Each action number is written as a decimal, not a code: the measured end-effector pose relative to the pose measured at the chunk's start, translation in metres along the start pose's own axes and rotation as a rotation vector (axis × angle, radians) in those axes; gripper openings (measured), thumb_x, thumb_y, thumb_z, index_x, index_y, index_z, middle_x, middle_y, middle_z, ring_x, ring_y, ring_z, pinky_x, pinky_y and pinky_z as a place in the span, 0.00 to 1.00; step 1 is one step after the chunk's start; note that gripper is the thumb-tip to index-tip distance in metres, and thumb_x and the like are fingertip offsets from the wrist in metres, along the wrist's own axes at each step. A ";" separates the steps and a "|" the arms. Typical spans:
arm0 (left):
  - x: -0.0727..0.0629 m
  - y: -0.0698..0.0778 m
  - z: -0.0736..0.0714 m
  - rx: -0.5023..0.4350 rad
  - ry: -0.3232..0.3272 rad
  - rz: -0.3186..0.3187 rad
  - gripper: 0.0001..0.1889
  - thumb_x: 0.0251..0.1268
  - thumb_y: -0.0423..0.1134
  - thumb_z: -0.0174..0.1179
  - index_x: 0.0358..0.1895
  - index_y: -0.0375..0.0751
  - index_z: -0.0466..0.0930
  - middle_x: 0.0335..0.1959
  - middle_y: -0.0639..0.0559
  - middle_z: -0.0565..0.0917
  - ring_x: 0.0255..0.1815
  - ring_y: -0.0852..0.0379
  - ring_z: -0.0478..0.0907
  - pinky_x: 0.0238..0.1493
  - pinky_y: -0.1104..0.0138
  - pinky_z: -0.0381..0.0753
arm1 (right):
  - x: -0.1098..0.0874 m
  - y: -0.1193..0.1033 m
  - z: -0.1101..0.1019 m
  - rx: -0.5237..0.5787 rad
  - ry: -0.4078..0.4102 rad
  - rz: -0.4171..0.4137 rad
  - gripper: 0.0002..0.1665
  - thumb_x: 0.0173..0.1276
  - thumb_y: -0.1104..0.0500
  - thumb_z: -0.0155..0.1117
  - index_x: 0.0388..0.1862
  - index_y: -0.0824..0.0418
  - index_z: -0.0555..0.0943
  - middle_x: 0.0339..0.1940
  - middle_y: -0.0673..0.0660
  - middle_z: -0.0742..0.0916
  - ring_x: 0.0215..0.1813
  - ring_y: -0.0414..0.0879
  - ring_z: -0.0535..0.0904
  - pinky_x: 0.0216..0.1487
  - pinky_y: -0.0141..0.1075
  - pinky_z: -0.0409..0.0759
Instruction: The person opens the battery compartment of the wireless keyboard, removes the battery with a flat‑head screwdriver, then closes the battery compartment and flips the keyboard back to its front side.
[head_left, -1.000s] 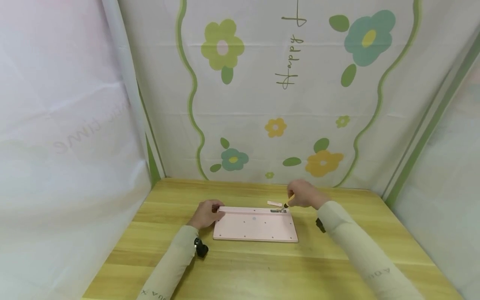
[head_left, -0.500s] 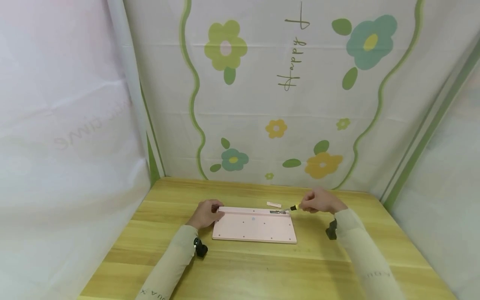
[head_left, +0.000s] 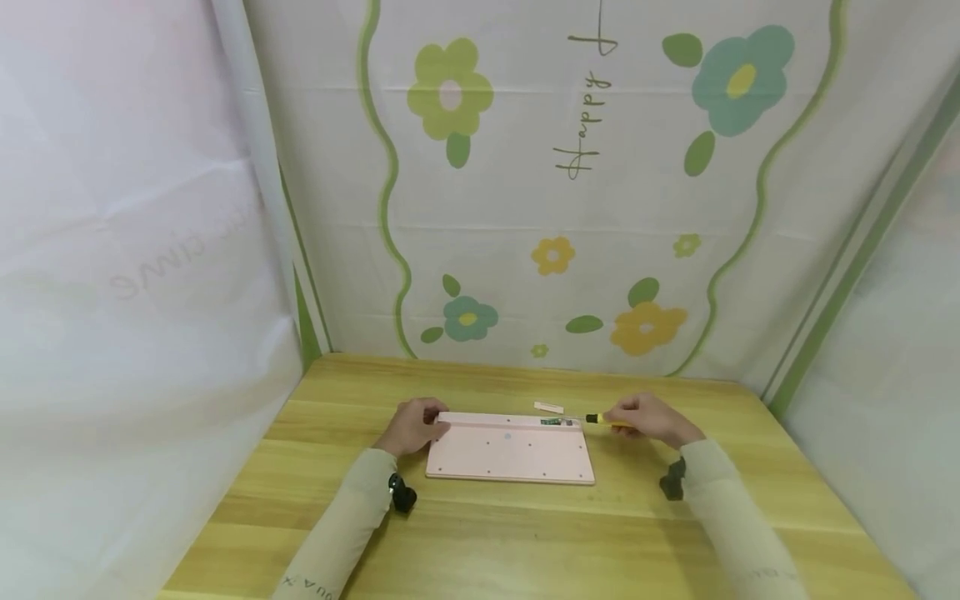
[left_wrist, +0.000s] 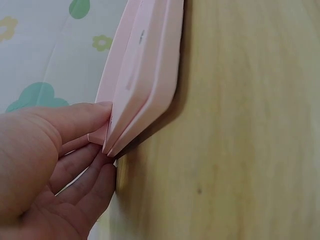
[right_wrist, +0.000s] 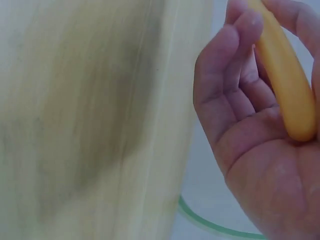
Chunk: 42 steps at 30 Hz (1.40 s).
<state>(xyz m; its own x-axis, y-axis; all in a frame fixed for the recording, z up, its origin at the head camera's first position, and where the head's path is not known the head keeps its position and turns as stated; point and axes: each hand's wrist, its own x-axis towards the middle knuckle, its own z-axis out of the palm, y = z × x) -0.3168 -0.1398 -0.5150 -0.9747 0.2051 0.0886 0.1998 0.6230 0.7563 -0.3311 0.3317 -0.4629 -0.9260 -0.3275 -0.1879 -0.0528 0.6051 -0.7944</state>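
Observation:
A pink keyboard (head_left: 517,460) lies face down on the table, small screws dotting its underside. My left hand (head_left: 411,428) grips its far left corner; in the left wrist view the thumb presses one face and the fingers lie behind the pink edge (left_wrist: 150,95). An uncovered slot (head_left: 557,422) near the far right corner shows green and metallic parts. To the right of it, my right hand (head_left: 647,416) holds a screwdriver (head_left: 593,419) by its yellow and black handle, nearly level, its thin shaft pointing left at the slot. In the right wrist view the yellow handle (right_wrist: 287,80) rests against the palm.
A small pink cover (head_left: 548,407) lies on the table just behind the slot. The wooden table (head_left: 480,542) ends at a flower-printed fabric wall (head_left: 510,192), and pale fabric (head_left: 150,333) hangs at the sides.
My right hand has moved right and lower, tilting the screwdriver from steep to nearly level. The slot shows more green than before. The left hand keeps its grip on the keyboard.

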 end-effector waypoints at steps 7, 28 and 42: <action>0.000 0.002 0.001 0.003 0.003 -0.008 0.12 0.71 0.36 0.70 0.55 0.40 0.87 0.51 0.47 0.87 0.50 0.52 0.81 0.56 0.54 0.83 | -0.011 -0.010 -0.012 -0.097 0.103 -0.018 0.23 0.76 0.46 0.69 0.52 0.65 0.86 0.47 0.64 0.88 0.46 0.52 0.83 0.51 0.45 0.85; 0.001 0.001 0.000 0.014 -0.002 -0.015 0.11 0.71 0.37 0.70 0.54 0.41 0.88 0.49 0.49 0.87 0.48 0.54 0.80 0.55 0.56 0.82 | -0.035 0.041 -0.007 -0.313 0.415 0.050 0.16 0.70 0.50 0.72 0.40 0.64 0.88 0.38 0.60 0.91 0.40 0.50 0.84 0.40 0.39 0.80; 0.000 0.001 0.001 0.014 -0.002 -0.019 0.12 0.70 0.36 0.70 0.54 0.41 0.88 0.48 0.49 0.87 0.47 0.54 0.79 0.53 0.56 0.83 | -0.039 0.036 0.010 -0.451 0.305 -0.053 0.10 0.67 0.56 0.74 0.31 0.63 0.88 0.30 0.54 0.90 0.31 0.44 0.82 0.35 0.42 0.84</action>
<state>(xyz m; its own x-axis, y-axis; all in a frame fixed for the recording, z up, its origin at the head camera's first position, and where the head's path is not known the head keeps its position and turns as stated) -0.3169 -0.1385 -0.5144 -0.9782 0.1943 0.0728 0.1823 0.6372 0.7488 -0.2936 0.3593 -0.4902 -0.9807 -0.1809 0.0748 -0.1949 0.8666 -0.4593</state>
